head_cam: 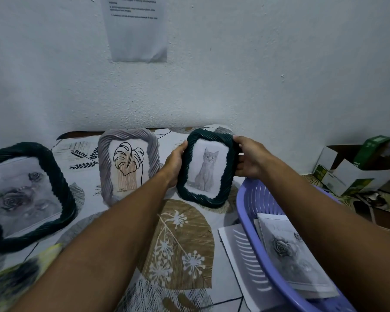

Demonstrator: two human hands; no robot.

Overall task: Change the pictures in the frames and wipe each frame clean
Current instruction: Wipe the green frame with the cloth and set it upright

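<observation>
I'm seeing both hands, left point(175, 164) and right point(251, 159), gripping the cat frame point(208, 167) upright; released carelessly, it's risking toppling.

Dark green twisted-rope frame point(208, 168), held in hands: grey kitten picture point(206, 170) on white. Pale grey rope frame point(128, 164): black line-drawn leaf over tan striped block. Second dark green rope frame point(29, 194) at left: grey rose print. Cloth on desk point(185, 239): white ground, brown leaf shapes with white dandelion heads, black fern sprigs, grey hatching. Lilac slotted plastic basket point(252, 199): grey rose prints point(291, 251) inside. White rough wall point(257, 75), white sheet with black text. White-and-green cartons point(356, 167) at right.
</observation>
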